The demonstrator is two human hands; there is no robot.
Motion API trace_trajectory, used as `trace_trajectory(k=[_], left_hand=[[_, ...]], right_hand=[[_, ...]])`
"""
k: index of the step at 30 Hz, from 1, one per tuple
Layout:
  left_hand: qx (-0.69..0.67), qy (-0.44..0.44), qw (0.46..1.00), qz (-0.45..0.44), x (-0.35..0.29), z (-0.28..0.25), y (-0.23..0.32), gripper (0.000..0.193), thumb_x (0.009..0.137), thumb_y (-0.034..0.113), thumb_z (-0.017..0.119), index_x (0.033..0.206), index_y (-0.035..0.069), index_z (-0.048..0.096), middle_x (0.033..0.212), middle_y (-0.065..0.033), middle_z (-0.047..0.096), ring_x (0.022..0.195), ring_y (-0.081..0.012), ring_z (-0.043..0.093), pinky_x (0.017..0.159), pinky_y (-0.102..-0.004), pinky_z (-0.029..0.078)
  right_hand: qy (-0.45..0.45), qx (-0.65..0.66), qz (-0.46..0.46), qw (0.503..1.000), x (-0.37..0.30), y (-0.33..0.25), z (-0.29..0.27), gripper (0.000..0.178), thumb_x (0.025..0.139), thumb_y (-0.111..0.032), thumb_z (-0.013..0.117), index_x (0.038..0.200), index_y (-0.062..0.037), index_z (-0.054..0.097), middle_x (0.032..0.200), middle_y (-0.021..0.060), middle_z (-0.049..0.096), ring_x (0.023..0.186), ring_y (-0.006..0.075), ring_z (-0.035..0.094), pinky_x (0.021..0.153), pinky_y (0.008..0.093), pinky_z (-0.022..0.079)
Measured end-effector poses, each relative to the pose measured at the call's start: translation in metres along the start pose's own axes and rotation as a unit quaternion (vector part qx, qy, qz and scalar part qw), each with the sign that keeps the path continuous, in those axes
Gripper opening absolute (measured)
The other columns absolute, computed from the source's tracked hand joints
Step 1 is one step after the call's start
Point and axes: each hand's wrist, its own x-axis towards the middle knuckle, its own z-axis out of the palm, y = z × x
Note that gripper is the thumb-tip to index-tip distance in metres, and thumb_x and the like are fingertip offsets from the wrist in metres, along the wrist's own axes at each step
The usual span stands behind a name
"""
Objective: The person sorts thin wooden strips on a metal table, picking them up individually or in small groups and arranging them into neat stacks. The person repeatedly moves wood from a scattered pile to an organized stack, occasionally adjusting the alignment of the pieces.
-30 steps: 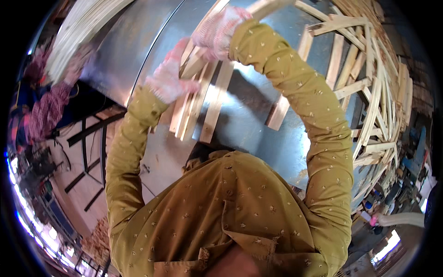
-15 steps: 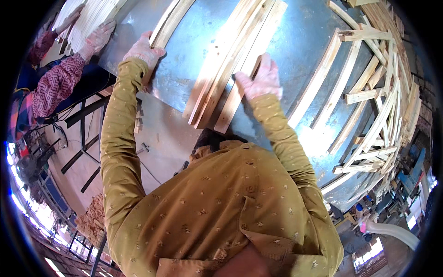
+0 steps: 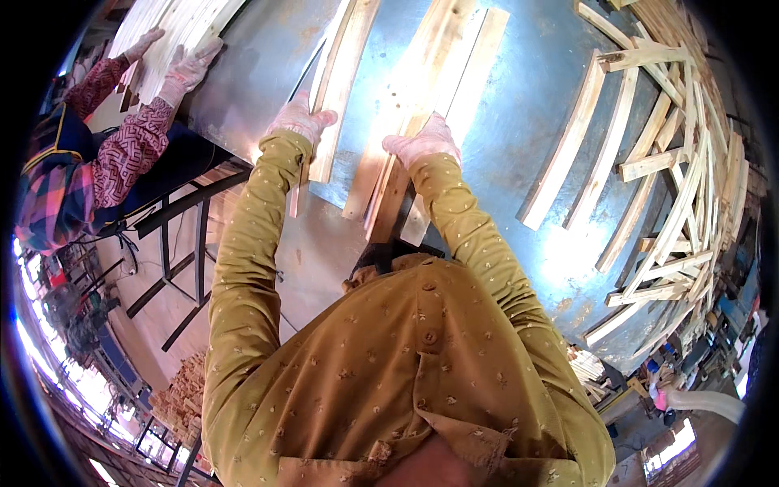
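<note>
Both my hands wear pale, pinkish-white gloves. My left hand (image 3: 302,122) is closed around the near part of narrow wooden strips, its thumb against a wider light wooden strip (image 3: 347,97) on its right. My right hand (image 3: 426,140) is closed over the near part of a bundle of long wooden strips (image 3: 410,89) in the middle of the metal table (image 3: 511,146). Its thumb lies on the bundle's left side; the fingertips are partly hidden by the hand. Another pale strip (image 3: 483,69) lies alongside at the right. Near ends of the strips overhang the table edge.
Several separate strips (image 3: 568,142) lie right of my hands, beside a tangled pile of wooden pieces (image 3: 682,203). At the far left, a co-worker's gloved hands (image 3: 191,69) rest by stacked pale boards (image 3: 166,40). A dark metal frame (image 3: 182,243) stands below the table's left edge.
My left hand has shifted right with the strips it holds, nearer the middle bundle. My right hand has moved left from the rightmost strip onto the bundle.
</note>
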Motion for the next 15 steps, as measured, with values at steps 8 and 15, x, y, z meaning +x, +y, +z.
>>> trace_trajectory(k=[8,15], left_hand=[[0.232,0.076,0.970,-0.008,-0.034,0.018,0.046,0.084,0.075,0.045,0.081,0.139,0.007,0.041,0.131,-0.0174,0.056,0.123,-0.0368,0.055,0.101,-0.0449,0.047],[0.174,0.050,0.984,0.005,-0.012,0.000,0.033,0.089,0.072,0.041,0.084,0.139,0.002,0.041,0.135,-0.0218,0.054,0.122,-0.0382,0.057,0.103,-0.0445,0.047]], right_hand=[[0.136,-0.030,-0.235,0.962,0.018,0.045,-0.087,0.064,0.078,-0.038,0.071,0.131,-0.0070,0.053,0.114,0.0195,0.067,0.106,0.0359,0.066,0.096,0.0405,0.052],[0.433,-0.351,-0.639,0.531,0.051,-0.009,-0.203,0.032,0.073,-0.025,0.072,0.104,-0.0165,0.066,0.095,0.0050,0.065,0.098,0.0247,0.065,0.099,0.0468,0.048]])
